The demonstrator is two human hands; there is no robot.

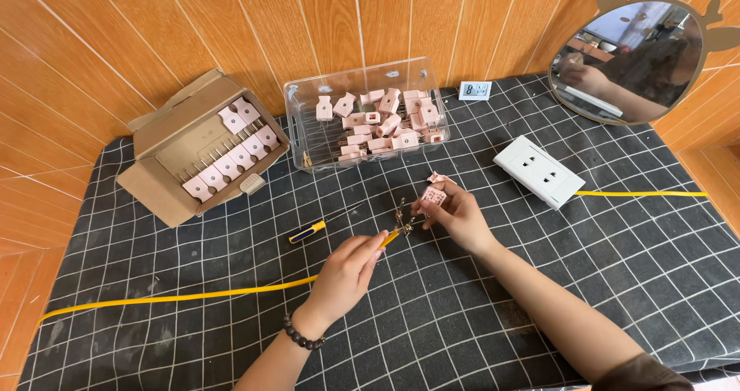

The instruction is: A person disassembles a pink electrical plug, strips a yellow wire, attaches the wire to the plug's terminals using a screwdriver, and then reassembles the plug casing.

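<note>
Two hands meet mid-table: left hand (pixel 347 271) pinches yellow cable (pixel 177 294); right hand (pixel 455 210), at two o'clock, clamps a half-hidden pink plug (pixel 434 196).

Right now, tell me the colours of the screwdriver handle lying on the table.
Blue and yellow: the screwdriver shows clearly in the head view, left of the left hand.

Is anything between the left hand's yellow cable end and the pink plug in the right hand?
Nothing visible. The left hand holds the yellow cable end right at the pink plug in the right hand; the screwdriver lies off to the side.
</note>
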